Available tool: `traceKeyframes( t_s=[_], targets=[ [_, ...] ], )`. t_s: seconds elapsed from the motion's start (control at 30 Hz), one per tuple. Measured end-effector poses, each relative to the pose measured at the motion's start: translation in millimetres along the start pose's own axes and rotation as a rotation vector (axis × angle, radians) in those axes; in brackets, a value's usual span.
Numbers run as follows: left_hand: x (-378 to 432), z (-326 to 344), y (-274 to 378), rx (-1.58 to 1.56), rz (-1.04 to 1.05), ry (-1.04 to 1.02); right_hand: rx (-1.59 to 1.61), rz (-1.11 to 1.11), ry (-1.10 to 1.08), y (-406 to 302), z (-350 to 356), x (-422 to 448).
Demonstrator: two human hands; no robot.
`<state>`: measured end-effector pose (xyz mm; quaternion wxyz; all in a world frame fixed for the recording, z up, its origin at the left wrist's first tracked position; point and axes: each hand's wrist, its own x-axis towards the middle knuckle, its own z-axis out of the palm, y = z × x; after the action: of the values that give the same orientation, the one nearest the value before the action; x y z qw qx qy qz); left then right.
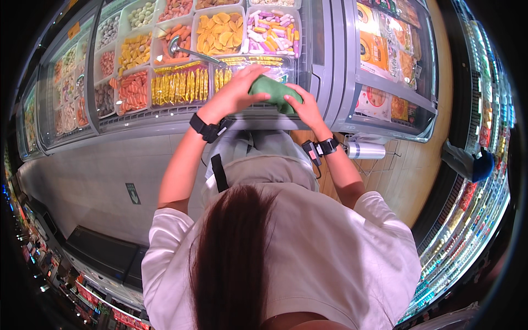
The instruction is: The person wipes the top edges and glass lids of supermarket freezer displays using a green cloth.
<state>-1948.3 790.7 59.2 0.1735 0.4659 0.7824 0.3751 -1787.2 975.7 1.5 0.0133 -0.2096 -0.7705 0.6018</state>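
Note:
A folded green cloth [270, 91] is held between my two hands above the front edge of a chest freezer [181, 126]. My left hand [239, 91] grips its left side, thumb along the near face. From the right, my right hand [306, 106] pinches the cloth with thumb and fingers. Just beyond lie yellow-wrapped sticks [222, 78] in a tray, partly hidden by my left hand. A metal ladle [194, 53] rests across the bins, its handle end close to my left fingers.
Open bins hold purple-and-white pieces [272, 31], yellow slices [220, 33] and orange-striped pieces [133, 93]. Packaged food fills the freezer section [383, 53] at right. A roll of clear bags [365, 150] hangs below it. Another person [470, 163] stands by the lit shelves.

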Motion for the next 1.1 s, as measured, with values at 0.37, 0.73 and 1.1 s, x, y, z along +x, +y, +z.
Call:
traceKeyframes(
  t_s=[0.37, 0.73, 1.1],
  targets=[
    [-17, 33, -47, -0.145, -0.195, -0.230, -0.173, -0.123, -0.153, 0, 10, 20],
    [-10, 55, -70, 0.134, -0.164, 0.034, -0.623, -0.397, 0.060, 22, 41, 45],
    [-12, 67, -82, 0.324, 0.046, 0.020, -0.645, -0.477, 0.050, 29, 61, 49]
  ],
)
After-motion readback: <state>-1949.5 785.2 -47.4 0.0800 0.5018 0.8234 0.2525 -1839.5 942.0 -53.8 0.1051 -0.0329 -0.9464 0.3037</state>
